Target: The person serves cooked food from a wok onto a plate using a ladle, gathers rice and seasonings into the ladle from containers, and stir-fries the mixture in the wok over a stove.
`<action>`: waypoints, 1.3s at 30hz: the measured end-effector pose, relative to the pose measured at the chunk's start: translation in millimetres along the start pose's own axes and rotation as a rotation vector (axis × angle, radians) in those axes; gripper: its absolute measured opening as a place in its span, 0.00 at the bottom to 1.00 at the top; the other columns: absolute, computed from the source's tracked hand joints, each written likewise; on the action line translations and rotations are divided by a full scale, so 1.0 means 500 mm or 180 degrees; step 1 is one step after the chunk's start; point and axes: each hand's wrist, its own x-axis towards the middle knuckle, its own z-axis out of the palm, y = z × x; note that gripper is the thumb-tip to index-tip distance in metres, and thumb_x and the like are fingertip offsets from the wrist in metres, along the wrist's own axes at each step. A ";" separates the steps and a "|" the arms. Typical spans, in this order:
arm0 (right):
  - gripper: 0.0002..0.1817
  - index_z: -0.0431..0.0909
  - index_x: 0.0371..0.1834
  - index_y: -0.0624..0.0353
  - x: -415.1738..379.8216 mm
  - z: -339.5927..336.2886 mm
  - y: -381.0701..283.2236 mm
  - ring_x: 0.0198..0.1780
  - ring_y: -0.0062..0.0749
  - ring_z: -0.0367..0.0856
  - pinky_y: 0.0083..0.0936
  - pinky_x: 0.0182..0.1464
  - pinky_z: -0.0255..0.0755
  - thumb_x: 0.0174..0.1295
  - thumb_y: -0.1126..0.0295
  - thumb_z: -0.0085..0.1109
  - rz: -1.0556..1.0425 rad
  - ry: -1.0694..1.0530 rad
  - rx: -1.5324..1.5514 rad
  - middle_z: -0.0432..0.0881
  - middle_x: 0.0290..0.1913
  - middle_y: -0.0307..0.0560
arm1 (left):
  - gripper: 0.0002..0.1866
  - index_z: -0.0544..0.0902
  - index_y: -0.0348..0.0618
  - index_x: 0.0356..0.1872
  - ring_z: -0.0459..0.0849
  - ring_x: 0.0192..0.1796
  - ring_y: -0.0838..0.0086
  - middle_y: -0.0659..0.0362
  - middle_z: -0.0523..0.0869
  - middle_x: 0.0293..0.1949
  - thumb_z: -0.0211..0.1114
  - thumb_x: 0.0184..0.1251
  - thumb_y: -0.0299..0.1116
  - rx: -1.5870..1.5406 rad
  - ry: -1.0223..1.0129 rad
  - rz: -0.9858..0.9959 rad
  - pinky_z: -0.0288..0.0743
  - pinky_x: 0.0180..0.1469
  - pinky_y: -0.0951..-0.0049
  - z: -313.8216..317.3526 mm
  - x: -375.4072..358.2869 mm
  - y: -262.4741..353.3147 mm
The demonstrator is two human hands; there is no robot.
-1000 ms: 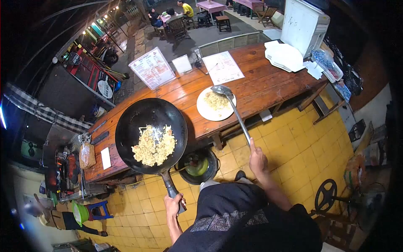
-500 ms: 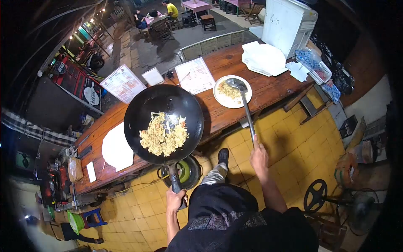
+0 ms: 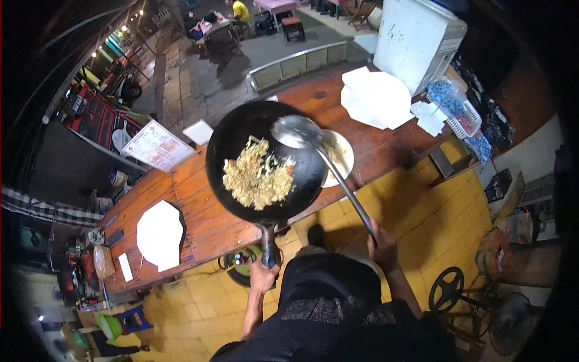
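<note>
My left hand point(image 3: 263, 278) grips the handle of a black wok point(image 3: 241, 130) held over the long wooden table point(image 3: 205, 217). Fried rice point(image 3: 258, 177) lies in a heap inside the wok. My right hand point(image 3: 383, 246) holds the long handle of a metal ladle point(image 3: 295, 131). The ladle's bowl hangs over the wok's upper right rim. Under that rim a white plate point(image 3: 344, 158) with some rice on it is partly hidden.
White paper sheets lie on the table at the far right point(image 3: 377, 99) and at the left point(image 3: 159, 234). A menu card point(image 3: 158, 145) stands at the back edge. A white box point(image 3: 419, 39) and a basket point(image 3: 459, 108) sit at the right end. A burner point(image 3: 241, 265) stands on the yellow tiles.
The wok has moved right along the table and now covers part of the plate. The ladle has lifted off the plate and swung left over the wok's rim.
</note>
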 end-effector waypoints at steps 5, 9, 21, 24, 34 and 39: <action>0.28 0.67 0.67 0.51 0.102 0.096 0.071 0.31 0.52 0.79 0.44 0.32 0.75 0.60 0.71 0.54 -0.0029 -0.0897 -0.0146 0.75 0.35 0.52 | 0.11 0.76 0.34 0.33 0.70 0.21 0.77 0.62 0.73 0.19 0.65 0.48 0.27 0.0115 0.0064 0.0159 0.67 0.25 0.72 0.088 0.031 0.010; 0.26 0.72 0.65 0.47 0.064 0.066 0.250 0.33 0.52 0.79 0.41 0.33 0.74 0.60 0.73 0.55 -0.0338 -0.0966 -0.0029 0.76 0.35 0.52 | 0.13 0.77 0.32 0.35 0.69 0.21 0.79 0.64 0.73 0.19 0.65 0.48 0.28 -0.0243 0.0236 -0.0146 0.65 0.25 0.73 0.167 0.076 0.058; 0.34 0.60 0.72 0.41 0.291 0.032 0.422 0.31 0.50 0.77 0.40 0.31 0.74 0.61 0.75 0.53 -0.0818 -0.1184 0.0164 0.74 0.34 0.53 | 0.15 0.77 0.31 0.36 0.77 0.18 0.76 0.59 0.79 0.16 0.65 0.48 0.29 -0.0011 0.1381 -0.0570 0.72 0.23 0.73 0.391 0.075 0.179; 0.33 0.64 0.71 0.40 0.269 -0.037 0.547 0.31 0.50 0.78 0.41 0.31 0.74 0.61 0.73 0.55 -0.0952 -0.1443 -0.0169 0.73 0.33 0.53 | 0.13 0.76 0.32 0.33 0.75 0.17 0.76 0.58 0.77 0.15 0.65 0.47 0.30 0.0028 0.1595 -0.0527 0.70 0.22 0.71 0.426 0.104 0.185; 0.30 0.68 0.68 0.46 0.311 -0.067 0.470 0.28 0.48 0.78 0.39 0.31 0.74 0.60 0.75 0.55 -0.0656 -0.0950 0.0334 0.73 0.29 0.51 | 0.13 0.76 0.35 0.31 0.69 0.21 0.76 0.57 0.72 0.16 0.67 0.49 0.33 0.0289 0.1971 -0.0043 0.69 0.26 0.71 0.420 0.139 0.185; 0.30 0.71 0.66 0.45 0.249 -0.082 0.559 0.27 0.43 0.77 0.38 0.30 0.75 0.58 0.76 0.55 -0.0964 -0.0949 -0.0279 0.71 0.31 0.47 | 0.14 0.78 0.35 0.34 0.72 0.23 0.75 0.58 0.75 0.19 0.68 0.49 0.33 0.0473 0.1858 -0.0124 0.71 0.29 0.71 0.366 0.148 0.166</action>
